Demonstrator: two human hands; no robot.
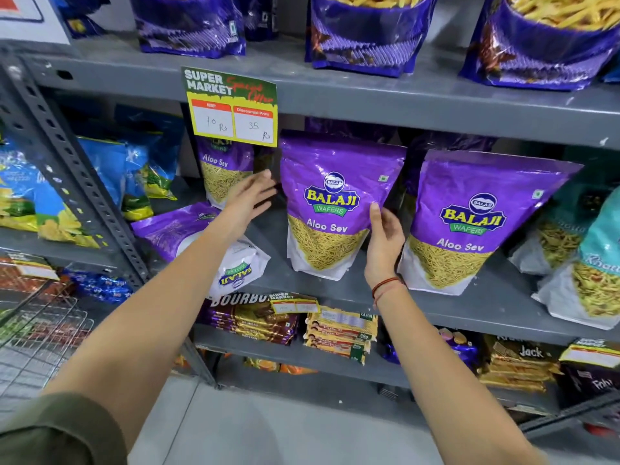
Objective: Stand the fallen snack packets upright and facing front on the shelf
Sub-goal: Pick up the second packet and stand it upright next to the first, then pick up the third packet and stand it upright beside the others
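Note:
A purple Aloo Sev packet (332, 203) stands upright, facing front, in the middle of the grey shelf (436, 307). My right hand (384, 239) rests against its right edge, thumb on the front. My left hand (246, 203) hovers open just left of it, fingers spread, holding nothing. Below my left forearm a fallen purple packet (188, 233) lies flat on the shelf, its logo upside down near the front edge. Another upright Aloo Sev packet (469, 223) stands to the right. A third packet (223, 172) stands further back behind the price card.
A supermarket price card (231, 105) hangs from the shelf above. Blue snack bags (134, 172) fill the left bay behind a slotted post (77, 182). Teal packets (583, 263) stand at the right. Biscuit packs (339, 333) sit on the shelf below. A wire basket (37, 340) is at lower left.

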